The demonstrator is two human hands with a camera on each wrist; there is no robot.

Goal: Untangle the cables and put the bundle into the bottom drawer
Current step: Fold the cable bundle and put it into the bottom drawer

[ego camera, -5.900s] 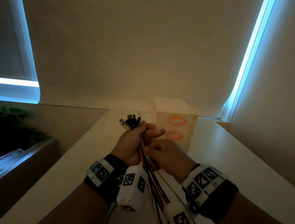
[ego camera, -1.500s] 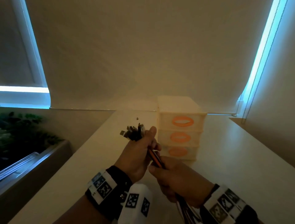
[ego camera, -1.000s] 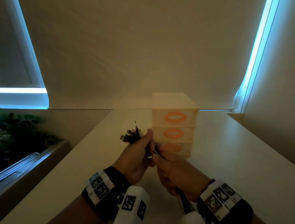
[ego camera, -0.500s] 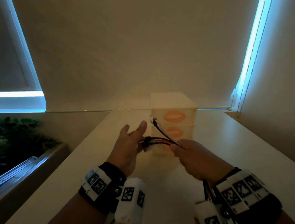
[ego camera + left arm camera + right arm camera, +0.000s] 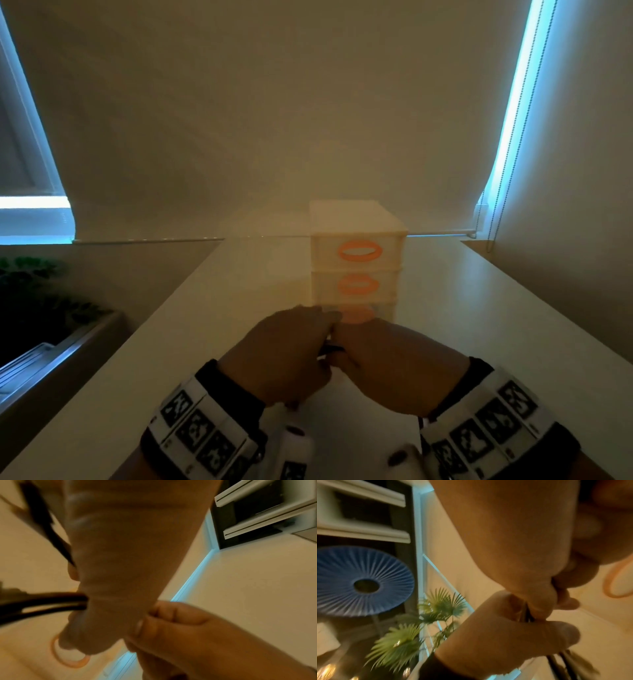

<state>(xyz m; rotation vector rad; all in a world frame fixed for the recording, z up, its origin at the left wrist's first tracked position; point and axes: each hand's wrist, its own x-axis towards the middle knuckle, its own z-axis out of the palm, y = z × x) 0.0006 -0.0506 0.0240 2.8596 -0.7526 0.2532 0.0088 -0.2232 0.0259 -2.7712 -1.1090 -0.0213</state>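
Note:
The cable bundle (image 5: 329, 349) shows only as a dark sliver between my two hands; most of it is hidden inside them. My left hand (image 5: 308, 330) is curled round the dark cables (image 5: 44, 601), which run out of its fist to the side. My right hand (image 5: 347, 346) presses against it and pinches the same cables (image 5: 527, 615); more strands hang below (image 5: 559, 662). Both hands are low over the white table (image 5: 479, 325), right in front of the cream drawer unit (image 5: 358, 222). Its bottom drawer, marked by an orange oval handle (image 5: 358, 313), is closed and partly covered by my fingers.
The two upper drawers with orange handles (image 5: 359, 253) are closed. A roller blind (image 5: 308, 102) hangs behind the table, its bead chain (image 5: 493, 212) at the right. A green plant (image 5: 41, 298) stands beyond the table's left edge.
Half a second ago my left hand was open and my right held the cable ends up by the drawers. Now both hands have dropped together and the left has closed on the cables.

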